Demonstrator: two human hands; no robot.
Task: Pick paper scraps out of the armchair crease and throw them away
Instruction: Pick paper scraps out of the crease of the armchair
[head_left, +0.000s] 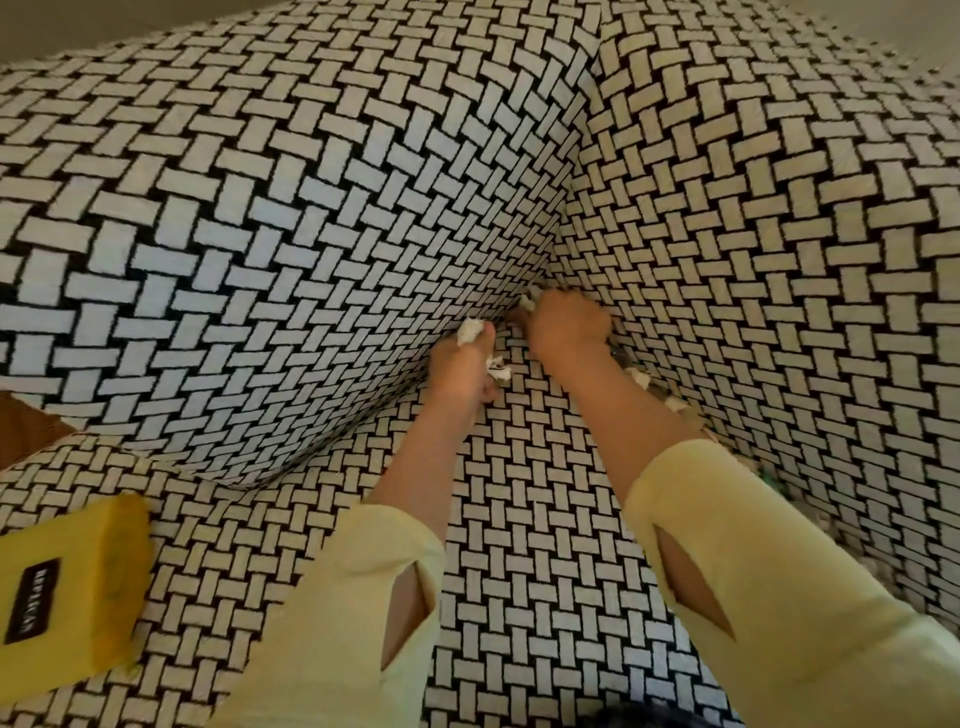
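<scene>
The left hand (462, 376) curls around gathered paper scraps (470, 331), likely stockpiling them so the right hand (566, 325), at its two o'clock, can pinch a corner scrap (530, 302) deep in the armchair crease (571, 197). Loose scraps (638, 378) line the crease toward the right hand's four o'clock, awaiting collection.

The right hand (566, 327) is blurred, fingertips hidden in the crease (563, 234); the yellow box (67, 587) is cropped.

Torn white paper scraps (638, 376) are lying wedged along the armchair crease (658, 391); more are bunching in my left hand (460, 371).
</scene>
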